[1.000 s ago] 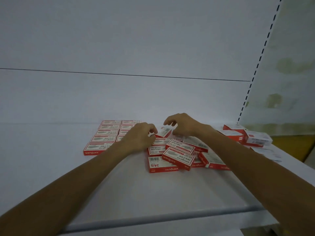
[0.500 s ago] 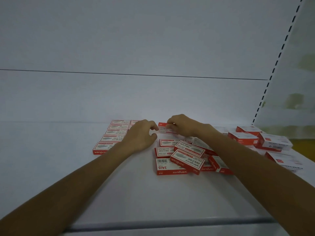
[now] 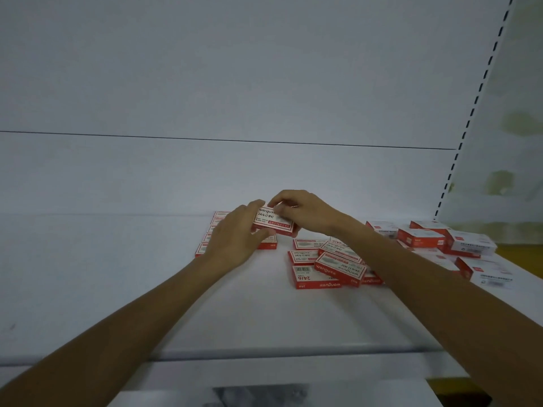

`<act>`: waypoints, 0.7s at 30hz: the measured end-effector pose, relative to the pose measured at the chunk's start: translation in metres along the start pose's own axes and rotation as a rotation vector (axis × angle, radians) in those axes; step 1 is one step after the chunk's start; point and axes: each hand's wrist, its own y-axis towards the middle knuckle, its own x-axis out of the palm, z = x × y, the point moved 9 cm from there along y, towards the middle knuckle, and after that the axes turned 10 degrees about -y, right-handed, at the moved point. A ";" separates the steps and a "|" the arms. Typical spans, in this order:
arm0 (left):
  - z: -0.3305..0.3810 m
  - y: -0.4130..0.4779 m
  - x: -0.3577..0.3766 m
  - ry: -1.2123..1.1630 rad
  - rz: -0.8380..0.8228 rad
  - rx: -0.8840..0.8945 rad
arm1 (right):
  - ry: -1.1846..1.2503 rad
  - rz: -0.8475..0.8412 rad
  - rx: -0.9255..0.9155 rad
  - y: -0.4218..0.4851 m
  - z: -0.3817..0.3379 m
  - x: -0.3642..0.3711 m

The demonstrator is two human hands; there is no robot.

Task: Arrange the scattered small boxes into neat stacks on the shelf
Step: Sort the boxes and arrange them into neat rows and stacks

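– White shelf [image 3: 147, 304], front lip nearest, two bare forearms reaching over it. First thing on it?
– Loose pile [image 3: 332, 265] of red-and-white small boxes, right of centre, overlapping and skewed. Nearest is the 24/6 box [image 3: 316, 282], flat, print upside down to the camera.
– Open or closed?
– All closed. Contents hidden, can't tell.
– Hands?
– Left hand [image 3: 235, 239] is left of the pile, right hand [image 3: 302, 212] just beyond it. Both grip one held box [image 3: 273, 221], raised off the shelf, tilted, label toward the camera. Left thumb is along its near edge, left fingers curled round its left end. Right fingers [image 3: 282, 199] pinch its far edge.
– What's below it?
– Neat rows [image 3: 268, 244] of the same boxes, flat, edge to edge, mostly hidden behind the left hand. The held box is over their right side. Touching or not, can't tell.
– Further right?
– Separate group of white boxes [image 3: 446, 239] with red ends, some stacked, well apart from the hands.
– Back?
– Pale back panel [image 3: 235, 83], slotted upright [image 3: 470, 113] at the right.
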 end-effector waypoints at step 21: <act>-0.047 -0.036 -0.043 -0.669 0.090 -0.333 | 0.195 0.027 0.040 -0.018 -0.056 0.032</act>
